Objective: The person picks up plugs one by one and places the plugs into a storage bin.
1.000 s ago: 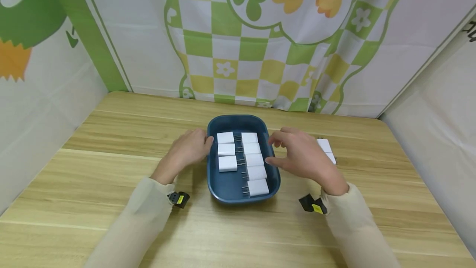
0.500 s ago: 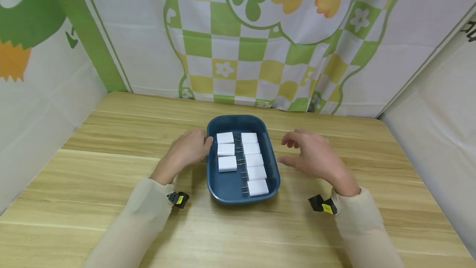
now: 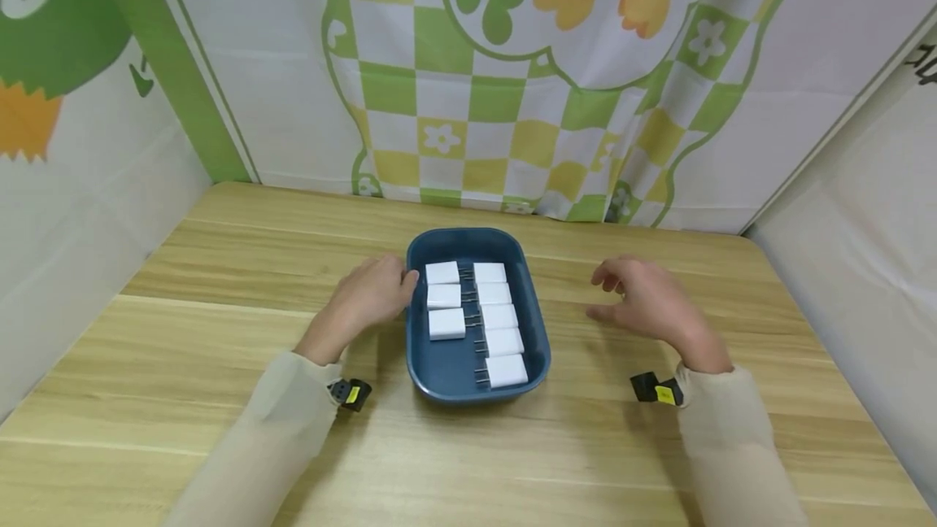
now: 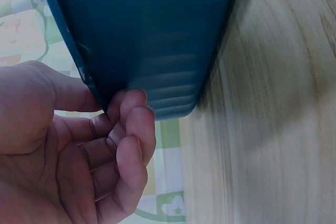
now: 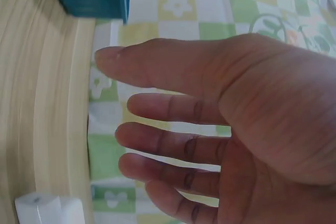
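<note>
A dark blue tray (image 3: pixel 448 361) stands on the wooden table with white charger plugs in two columns. Three plugs make up the left column (image 3: pixel 443 297); several fill the right column (image 3: pixel 505 371), prongs facing left. My left hand (image 3: pixel 368 291) grips the tray's left rim, thumb over the edge and curled fingers against the outer wall, as the left wrist view shows. Right of the tray, my right hand (image 3: pixel 651 301) hovers over the table with fingers loosely bent and nothing in them. White plugs (image 5: pixel 44 211) on the table show low in the right wrist view; the hand hides them in the head view.
A checkered, flowered curtain (image 3: pixel 505 128) hangs along the table's back edge. White cloth walls (image 3: pixel 864 210) close in both sides. Each wrist wears a small black camera, such as the right one (image 3: pixel 655 389).
My right hand has moved from the tray's right rim further right, over the loose plugs that showed beside it before. My left hand and the tray have stayed in place.
</note>
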The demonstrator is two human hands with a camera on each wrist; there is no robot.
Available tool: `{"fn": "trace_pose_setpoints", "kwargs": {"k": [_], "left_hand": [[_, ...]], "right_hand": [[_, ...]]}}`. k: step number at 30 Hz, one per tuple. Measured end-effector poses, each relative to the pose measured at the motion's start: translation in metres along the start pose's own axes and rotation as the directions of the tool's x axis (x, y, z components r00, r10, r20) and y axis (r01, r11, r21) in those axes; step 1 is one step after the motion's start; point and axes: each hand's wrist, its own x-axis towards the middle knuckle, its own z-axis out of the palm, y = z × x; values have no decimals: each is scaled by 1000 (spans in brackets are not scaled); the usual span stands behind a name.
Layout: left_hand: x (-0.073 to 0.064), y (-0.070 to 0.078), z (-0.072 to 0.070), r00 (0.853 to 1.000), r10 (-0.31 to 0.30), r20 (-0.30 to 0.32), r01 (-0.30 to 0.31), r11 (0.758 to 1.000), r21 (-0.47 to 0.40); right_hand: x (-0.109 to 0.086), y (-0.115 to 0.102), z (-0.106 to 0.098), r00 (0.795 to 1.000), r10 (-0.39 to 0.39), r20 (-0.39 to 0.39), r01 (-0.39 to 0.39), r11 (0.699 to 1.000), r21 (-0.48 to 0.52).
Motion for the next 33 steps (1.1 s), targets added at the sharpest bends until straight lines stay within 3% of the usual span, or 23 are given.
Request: {"fn": "trace_pose_setpoints", "kwargs": {"k": [16, 26, 33], "left_hand": [[1, -1, 1, 1000, 2, -2, -2, 1000, -1], [1, 0, 0, 1000, -2, 2, 2, 1000, -3], [1, 0, 1, 1000, 4, -2, -4, 1000, -4]], "right_hand": [[-4, 48, -5, 989, 109, 98, -110, 994, 4], [-6, 59, -2, 973, 170, 156, -166, 985, -33], [-4, 63, 2, 973, 169, 156, -164, 986, -39]]}}
